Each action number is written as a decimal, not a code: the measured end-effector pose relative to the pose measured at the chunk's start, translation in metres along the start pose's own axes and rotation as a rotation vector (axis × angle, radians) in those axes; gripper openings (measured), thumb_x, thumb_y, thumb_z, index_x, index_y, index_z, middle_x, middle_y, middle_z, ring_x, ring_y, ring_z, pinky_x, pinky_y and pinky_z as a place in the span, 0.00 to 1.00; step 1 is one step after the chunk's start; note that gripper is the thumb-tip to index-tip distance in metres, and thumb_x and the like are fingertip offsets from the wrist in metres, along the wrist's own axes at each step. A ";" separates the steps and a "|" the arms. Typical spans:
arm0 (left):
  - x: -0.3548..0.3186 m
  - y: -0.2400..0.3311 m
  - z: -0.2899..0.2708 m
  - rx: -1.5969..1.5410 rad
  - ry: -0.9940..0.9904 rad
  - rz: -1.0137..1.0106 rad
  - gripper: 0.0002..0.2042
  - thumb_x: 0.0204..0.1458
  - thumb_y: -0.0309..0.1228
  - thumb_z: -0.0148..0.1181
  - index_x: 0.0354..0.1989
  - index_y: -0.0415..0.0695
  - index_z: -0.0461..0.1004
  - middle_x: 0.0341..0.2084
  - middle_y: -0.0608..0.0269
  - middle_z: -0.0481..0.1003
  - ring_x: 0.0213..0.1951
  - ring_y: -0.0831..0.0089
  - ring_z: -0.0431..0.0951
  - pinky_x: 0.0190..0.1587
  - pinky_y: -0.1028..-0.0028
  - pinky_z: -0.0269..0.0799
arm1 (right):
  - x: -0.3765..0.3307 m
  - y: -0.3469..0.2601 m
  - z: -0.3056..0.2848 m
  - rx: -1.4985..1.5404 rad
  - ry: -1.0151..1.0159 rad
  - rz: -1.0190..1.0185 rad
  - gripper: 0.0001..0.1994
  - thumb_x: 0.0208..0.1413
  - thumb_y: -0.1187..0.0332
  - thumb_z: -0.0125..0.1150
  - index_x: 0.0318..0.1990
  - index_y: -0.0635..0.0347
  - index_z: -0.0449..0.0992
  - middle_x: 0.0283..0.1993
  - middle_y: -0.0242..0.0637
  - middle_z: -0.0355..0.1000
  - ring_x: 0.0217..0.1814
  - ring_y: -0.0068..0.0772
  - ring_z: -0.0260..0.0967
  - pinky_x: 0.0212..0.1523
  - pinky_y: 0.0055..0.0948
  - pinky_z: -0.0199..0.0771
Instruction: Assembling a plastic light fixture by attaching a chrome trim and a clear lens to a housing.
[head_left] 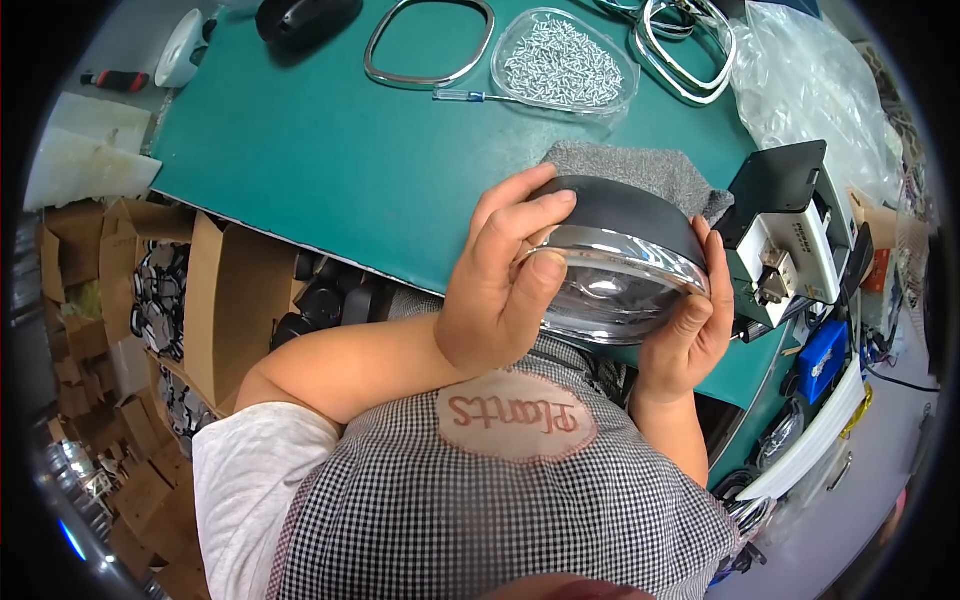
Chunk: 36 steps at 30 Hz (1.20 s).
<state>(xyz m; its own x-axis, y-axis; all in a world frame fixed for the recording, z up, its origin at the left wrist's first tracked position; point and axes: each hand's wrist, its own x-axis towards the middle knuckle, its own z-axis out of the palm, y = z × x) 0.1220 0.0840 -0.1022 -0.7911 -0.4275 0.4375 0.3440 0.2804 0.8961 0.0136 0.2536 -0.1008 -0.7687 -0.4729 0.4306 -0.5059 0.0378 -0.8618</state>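
Both hands [500,285] [693,330] (bare) around chrome-rimmed housing [622,225]

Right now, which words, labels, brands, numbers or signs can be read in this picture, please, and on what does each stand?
Pale patch on the checked apron: one reddish word, upside down in this view; legible, but I will not copy it.
White-and-black device at right: small dark lettering, too small and slanted to read surely.
Round black-and-clear piece in the hands: no text made out.
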 end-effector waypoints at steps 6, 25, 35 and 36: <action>0.002 -0.006 -0.001 0.139 -0.044 0.158 0.21 0.68 0.35 0.38 0.62 0.32 0.57 0.64 0.31 0.55 0.59 0.60 0.69 0.61 0.68 0.65 | 0.007 -0.004 0.001 0.102 0.002 0.086 0.39 0.66 0.43 0.44 0.68 0.74 0.54 0.68 0.58 0.59 0.68 0.45 0.62 0.68 0.40 0.59; 0.005 0.005 -0.006 -0.105 -0.044 -0.154 0.35 0.59 0.56 0.53 0.65 0.38 0.62 0.61 0.44 0.57 0.61 0.61 0.65 0.57 0.68 0.70 | -0.001 0.012 -0.001 0.095 -0.010 0.041 0.42 0.62 0.36 0.43 0.65 0.71 0.60 0.66 0.60 0.61 0.67 0.48 0.63 0.66 0.43 0.63; 0.002 -0.001 -0.009 0.070 -0.092 -0.023 0.39 0.61 0.57 0.47 0.65 0.29 0.59 0.62 0.41 0.60 0.62 0.59 0.64 0.61 0.68 0.64 | -0.005 0.004 0.005 0.070 0.040 0.060 0.42 0.63 0.36 0.40 0.66 0.71 0.58 0.67 0.59 0.60 0.67 0.48 0.63 0.66 0.44 0.63; 0.001 -0.002 -0.009 0.071 -0.088 -0.023 0.39 0.61 0.57 0.47 0.65 0.29 0.59 0.62 0.41 0.60 0.62 0.59 0.64 0.61 0.68 0.64 | -0.005 0.004 0.005 0.065 0.038 0.057 0.41 0.63 0.36 0.39 0.67 0.69 0.55 0.68 0.60 0.59 0.67 0.50 0.62 0.66 0.46 0.63</action>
<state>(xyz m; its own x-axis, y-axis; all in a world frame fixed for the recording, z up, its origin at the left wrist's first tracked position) 0.1250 0.0751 -0.1023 -0.8409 -0.3583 0.4056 0.2909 0.3327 0.8970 0.0175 0.2514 -0.1083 -0.8107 -0.4375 0.3891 -0.4351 0.0056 -0.9004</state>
